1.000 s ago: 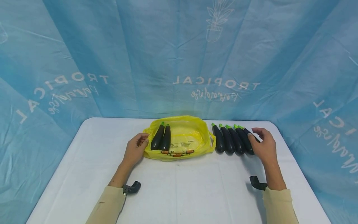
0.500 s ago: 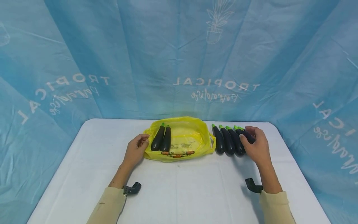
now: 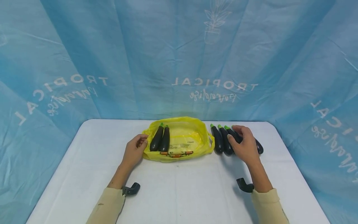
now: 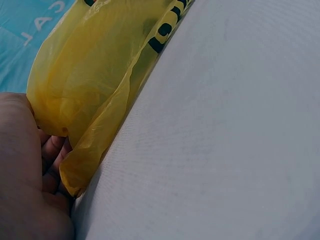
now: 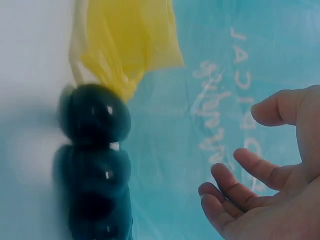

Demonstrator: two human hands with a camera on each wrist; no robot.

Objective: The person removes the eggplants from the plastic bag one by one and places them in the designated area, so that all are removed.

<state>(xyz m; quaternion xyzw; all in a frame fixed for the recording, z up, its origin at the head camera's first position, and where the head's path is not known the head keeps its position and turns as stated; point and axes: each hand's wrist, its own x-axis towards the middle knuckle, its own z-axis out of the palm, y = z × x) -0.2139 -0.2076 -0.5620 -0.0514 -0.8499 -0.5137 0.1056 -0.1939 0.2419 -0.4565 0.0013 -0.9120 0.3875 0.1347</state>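
On the table lies a yellow plastic bag [image 3: 190, 133], its mouth spread wide and two dark eggplants [image 3: 158, 138] inside at its left. My left hand [image 3: 135, 148] pinches the bag's left edge; in the left wrist view the fingers are tucked behind the yellow film [image 4: 95, 135]. To the bag's right, several eggplants [image 3: 217, 140] with green stem ends lie side by side. Over that row is my right hand [image 3: 246, 146], hiding part of it. The right wrist view shows its fingers [image 5: 240, 187] spread with nothing between them, apart from the blurred eggplants [image 5: 100, 115].
The white-covered table [image 3: 179, 193] reaches back to a blue printed curtain [image 3: 151, 62], which also hangs along both sides. One eggplant's rounded end [image 3: 259, 147] shows right of my right hand. A bag handle [image 3: 211, 141] touches the row's left end.
My right hand has shifted left along the eggplant row, from its right end toward its middle, uncovering an eggplant on the right. My left hand stays at the bag's edge.
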